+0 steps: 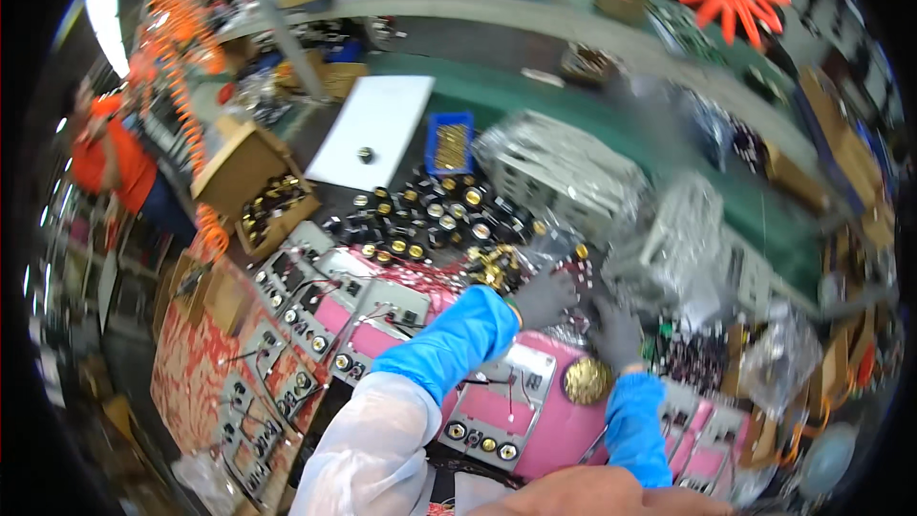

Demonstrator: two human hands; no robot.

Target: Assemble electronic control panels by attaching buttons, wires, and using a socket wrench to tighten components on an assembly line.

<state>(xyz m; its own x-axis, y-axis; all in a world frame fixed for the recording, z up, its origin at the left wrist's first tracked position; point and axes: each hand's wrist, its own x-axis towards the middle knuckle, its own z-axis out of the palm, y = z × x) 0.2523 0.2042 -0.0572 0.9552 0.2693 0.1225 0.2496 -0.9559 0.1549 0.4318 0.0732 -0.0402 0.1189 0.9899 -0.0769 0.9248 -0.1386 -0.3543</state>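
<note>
My left hand (546, 299), in a grey glove, reaches over small parts in a clear plastic bag (552, 247) beside a heap of brass-coloured fittings (495, 266). Its fingers look stretched out, though slightly blurred. Close by on the right, my gloved right hand (616, 336) points away from me, fingers extended. Nothing shows in either hand. Crinkled clear plastic (571, 330) lies between the two. Just below the right hand is a round tray of small gold pieces (586, 380). A grey panel with wires and round knobs (501, 406) lies nearest my left forearm.
Black round parts with metallic caps (439, 215) are heaped beyond the panels. Past them stand a blue bin of brass pieces (449, 145) and a white board (373, 129). Plastic-covered grey housings (564, 167) lie at the back. A person in orange (124, 162) is far left.
</note>
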